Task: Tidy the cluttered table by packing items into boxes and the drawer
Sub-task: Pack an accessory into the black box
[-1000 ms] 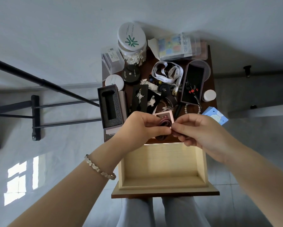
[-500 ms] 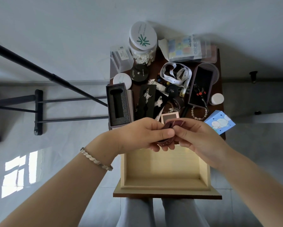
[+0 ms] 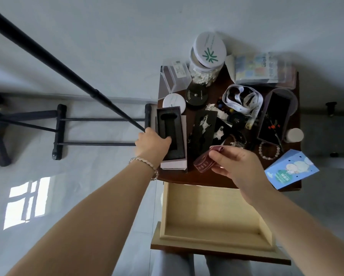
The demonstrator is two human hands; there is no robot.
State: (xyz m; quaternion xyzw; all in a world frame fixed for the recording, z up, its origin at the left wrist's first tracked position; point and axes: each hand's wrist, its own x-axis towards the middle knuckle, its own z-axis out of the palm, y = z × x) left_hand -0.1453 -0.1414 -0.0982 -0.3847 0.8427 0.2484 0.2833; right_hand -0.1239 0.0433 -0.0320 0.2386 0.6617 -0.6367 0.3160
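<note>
While our left hand (image 3: 153, 143) grips the foam-lined box (image 3: 172, 134) by its left wall, thumb hooked over onto the black foam and the other fingers curled down the outside, our right hand (image 3: 236, 166) has the maroon strap (image 3: 203, 163) pinched between thumb and fingertips. So both hands are closed on something. The strap loops out to the left of that hand, over the front part of the dark table (image 3: 177, 177), just right of the box. We honestly can't tell if it's touching the tabletop or hanging a bit above it.

The box sits at the table's front left corner on a pinkish base, with the cutout in the foam facing up. Right below the table's front edge the pale wooden drawer (image 3: 213, 214) is pulled out toward us.

Further back it's a proper mess: a cotton swab jar (image 3: 207, 56) with a white lid, a clear plastic case (image 3: 175, 76) beside it, a white measuring tape (image 3: 240, 98) in a heap, a long black tray (image 3: 274, 114), a bead bracelet (image 3: 269, 151) and a blue card (image 3: 290, 170) hanging off the front right corner. A black pole (image 3: 57, 62) runs diagonally across on our left.
</note>
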